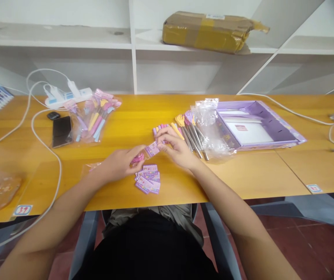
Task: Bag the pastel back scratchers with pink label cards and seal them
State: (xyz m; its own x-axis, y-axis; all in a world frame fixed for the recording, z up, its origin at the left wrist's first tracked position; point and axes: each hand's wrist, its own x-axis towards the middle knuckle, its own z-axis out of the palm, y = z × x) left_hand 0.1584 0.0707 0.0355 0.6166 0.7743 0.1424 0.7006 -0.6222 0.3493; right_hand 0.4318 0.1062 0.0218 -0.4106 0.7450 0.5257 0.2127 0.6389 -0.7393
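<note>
My left hand (123, 162) is closed around a clear plastic bag with a pink hand-shaped back scratcher head (138, 158) in it. At the bag's end, my right hand (178, 149) pinches a small purple printed card (152, 149); whether the card is inside the bag I cannot tell. Below the hands lies a loose pile of similar cards (148, 179). Just beyond my right hand are pastel handles (159, 127), partly hidden by the fingers. Beside them rest several back scratchers (190, 130) with metal rods and yellow or purple hand-shaped heads.
Clear plastic bags (210, 130) lie against a purple open box (272, 116) at the right. Bagged back scratchers (94, 116), a phone (62, 131) and a power strip (68, 98) are at the left. White cables (59, 171) cross the table; a taped carton (204, 31) sits on the shelf.
</note>
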